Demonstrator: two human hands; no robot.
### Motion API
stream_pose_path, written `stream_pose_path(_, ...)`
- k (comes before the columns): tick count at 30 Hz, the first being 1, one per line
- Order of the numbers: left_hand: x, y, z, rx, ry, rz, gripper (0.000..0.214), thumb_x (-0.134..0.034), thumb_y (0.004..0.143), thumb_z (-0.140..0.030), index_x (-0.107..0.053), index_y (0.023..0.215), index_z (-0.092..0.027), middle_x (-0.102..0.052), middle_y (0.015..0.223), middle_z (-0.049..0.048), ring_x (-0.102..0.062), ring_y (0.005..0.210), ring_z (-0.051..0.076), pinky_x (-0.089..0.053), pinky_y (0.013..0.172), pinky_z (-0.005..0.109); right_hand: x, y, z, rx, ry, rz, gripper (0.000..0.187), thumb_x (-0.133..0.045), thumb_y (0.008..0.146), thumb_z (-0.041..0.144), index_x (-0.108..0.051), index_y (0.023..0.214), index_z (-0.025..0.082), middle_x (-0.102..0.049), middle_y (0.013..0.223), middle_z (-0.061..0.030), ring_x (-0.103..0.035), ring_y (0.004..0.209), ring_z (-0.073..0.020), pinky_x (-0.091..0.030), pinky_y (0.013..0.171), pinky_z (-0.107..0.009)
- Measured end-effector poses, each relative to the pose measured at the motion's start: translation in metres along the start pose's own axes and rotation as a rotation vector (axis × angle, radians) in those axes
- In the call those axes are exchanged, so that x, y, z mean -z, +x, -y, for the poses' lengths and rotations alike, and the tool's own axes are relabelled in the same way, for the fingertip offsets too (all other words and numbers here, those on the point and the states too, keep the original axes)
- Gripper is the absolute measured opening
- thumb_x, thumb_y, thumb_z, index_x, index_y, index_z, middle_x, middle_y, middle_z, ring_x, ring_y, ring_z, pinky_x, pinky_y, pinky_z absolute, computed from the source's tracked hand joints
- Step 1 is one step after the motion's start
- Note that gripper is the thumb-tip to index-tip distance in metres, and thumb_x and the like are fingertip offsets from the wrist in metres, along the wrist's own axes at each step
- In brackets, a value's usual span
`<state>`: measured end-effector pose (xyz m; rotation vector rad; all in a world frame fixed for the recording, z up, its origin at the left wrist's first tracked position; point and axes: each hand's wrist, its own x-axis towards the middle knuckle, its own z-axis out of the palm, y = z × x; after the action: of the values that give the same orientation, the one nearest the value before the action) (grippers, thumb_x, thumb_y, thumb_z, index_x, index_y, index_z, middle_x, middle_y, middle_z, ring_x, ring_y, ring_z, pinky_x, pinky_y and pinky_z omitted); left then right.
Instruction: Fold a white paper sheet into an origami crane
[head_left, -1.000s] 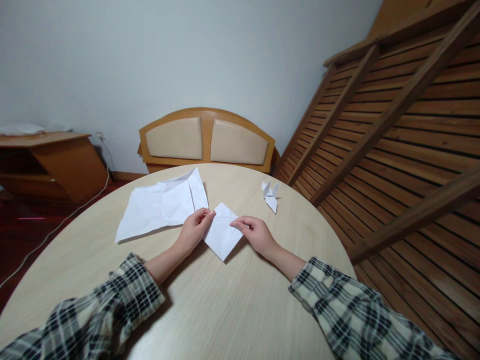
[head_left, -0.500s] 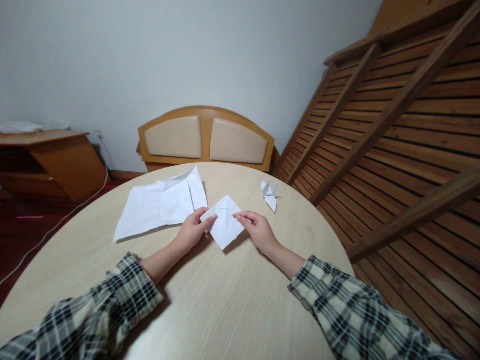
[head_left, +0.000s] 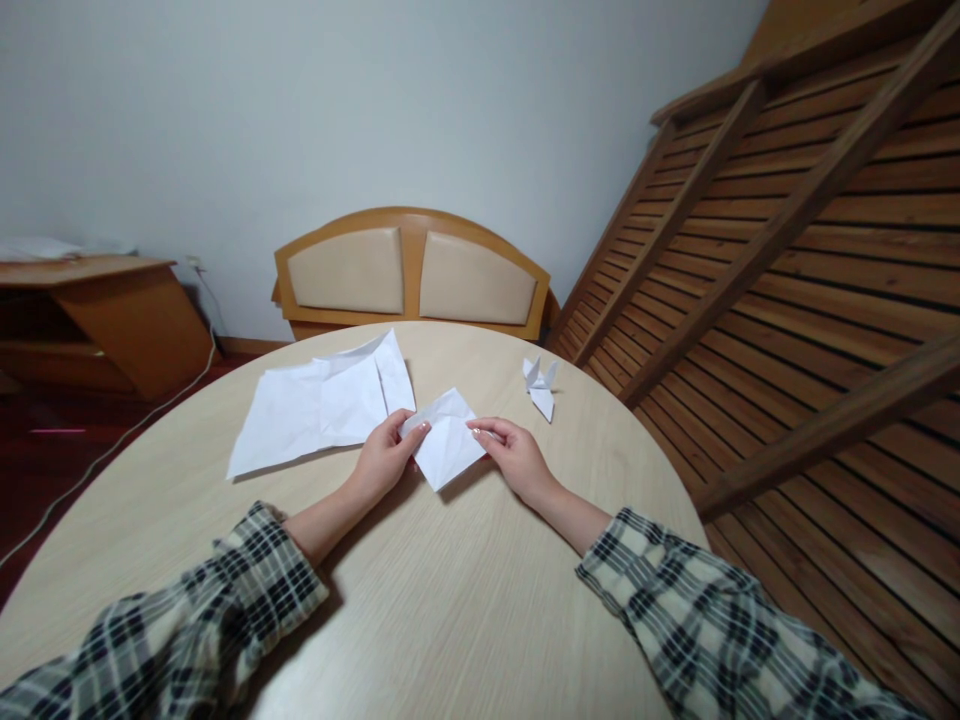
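Where the plaid sleeves cross the near rim, the round table lies bare and broad — plenty of open wood before the hands. The left hand pinches the left corner of the folded paper square, thumb over fingers; the right hand grips its right corner, the paper lifted slightly at mid-table. Just beyond lie creased sheets, a small paper crane near the far-right edge — then a chair back.
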<state>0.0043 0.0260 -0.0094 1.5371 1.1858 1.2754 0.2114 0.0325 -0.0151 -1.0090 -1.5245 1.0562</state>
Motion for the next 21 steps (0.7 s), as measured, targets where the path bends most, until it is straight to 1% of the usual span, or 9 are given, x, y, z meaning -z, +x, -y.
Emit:
stream_pose_path(2,0.000,0.000,0.001,0.027,0.006,0.025,0.035,-0.061,0.081,-0.052,-0.058,0.085,-0.017,-0.051,0.057,-0.0048,-0.049,0.045,0.013,-0.038,0.043,0.025,0.000,0.001,-0.002,-0.051,0.007,-0.017,0.027,-0.063,0.082,0.034,-0.074,0.101,0.019,-0.073,0.092,-0.0063,-0.063,0.071,-0.0159,-0.051,0.057,-0.027)
stream_pose_path(4,0.001,-0.001,0.000,0.031,0.018,0.043,0.036,-0.062,0.081,-0.052,-0.058,0.087,-0.017,-0.054,0.058,-0.0038,-0.051,0.046,0.013,-0.040,0.045,0.025,0.000,0.002,-0.003,-0.069,0.007,-0.035,0.027,-0.063,0.081,0.033,-0.074,0.101,0.018,-0.071,0.089,-0.0063,-0.059,0.063,-0.0139,-0.048,0.051,-0.025)
stream_pose_path(6,0.001,-0.001,0.000,0.025,0.026,0.054,0.036,-0.062,0.081,-0.051,-0.058,0.088,-0.016,-0.055,0.059,-0.0032,-0.053,0.048,0.013,-0.042,0.047,0.025,0.001,0.003,-0.004,-0.053,0.002,-0.049,0.027,-0.063,0.081,0.033,-0.074,0.100,0.018,-0.071,0.088,-0.0058,-0.056,0.060,-0.0121,-0.046,0.050,-0.023)
stream_pose_path(9,0.001,-0.001,0.000,0.000,0.029,0.051,0.034,-0.062,0.081,-0.049,-0.058,0.090,-0.016,-0.054,0.058,-0.0042,-0.052,0.050,0.013,-0.042,0.049,0.024,0.001,0.002,-0.004,-0.033,-0.005,-0.067,0.026,-0.063,0.081,0.033,-0.074,0.099,0.018,-0.069,0.086,-0.0047,-0.053,0.058,-0.0104,-0.044,0.049,-0.022)
stream_pose_path(13,0.000,0.001,0.005,-0.064,0.076,-0.002,0.028,-0.058,0.084,-0.044,-0.059,0.089,-0.017,-0.051,0.059,-0.0049,-0.050,0.052,0.013,-0.039,0.050,0.024,-0.001,0.000,-0.003,-0.043,0.010,-0.054,0.025,-0.063,0.081,0.033,-0.074,0.098,0.019,-0.070,0.090,-0.0051,-0.057,0.063,-0.0116,-0.046,0.050,-0.022)
stream_pose_path(15,0.000,0.002,0.008,-0.079,0.098,-0.020,0.026,-0.055,0.085,-0.043,-0.058,0.089,-0.017,-0.049,0.059,-0.0051,-0.049,0.052,0.013,-0.037,0.049,0.023,-0.002,-0.001,-0.003,-0.046,0.039,-0.028,0.024,-0.063,0.082,0.033,-0.073,0.100,0.020,-0.070,0.094,-0.0054,-0.061,0.070,-0.0135,-0.049,0.054,-0.023)
stream_pose_path(17,0.001,0.003,0.011,-0.073,0.111,-0.035,0.026,-0.054,0.086,-0.042,-0.057,0.093,-0.017,-0.049,0.061,-0.0050,-0.049,0.053,0.013,-0.038,0.049,0.024,-0.003,-0.001,-0.004,-0.032,0.062,-0.014,0.023,-0.063,0.082,0.032,-0.072,0.100,0.021,-0.070,0.096,-0.0053,-0.063,0.077,-0.0153,-0.053,0.060,-0.026)
stream_pose_path(19,0.002,0.004,0.013,-0.089,0.147,-0.078,0.028,-0.055,0.086,-0.040,-0.055,0.105,-0.018,-0.054,0.071,-0.0028,-0.054,0.061,0.014,-0.043,0.055,0.025,-0.002,0.001,-0.006,-0.016,0.061,-0.019,0.022,-0.062,0.083,0.030,-0.072,0.100,0.021,-0.071,0.098,-0.0055,-0.065,0.081,-0.0166,-0.054,0.064,-0.028)
stream_pose_path(21,0.004,0.004,0.014,-0.177,0.236,-0.150,0.036,-0.059,0.085,-0.033,-0.052,0.117,-0.020,-0.060,0.092,0.0030,-0.060,0.083,0.019,-0.050,0.071,0.032,0.000,0.003,-0.008,-0.020,0.032,-0.031,0.022,-0.060,0.084,0.028,-0.072,0.100,0.020,-0.071,0.099,-0.0060,-0.065,0.082,-0.0172,-0.055,0.066,-0.029)
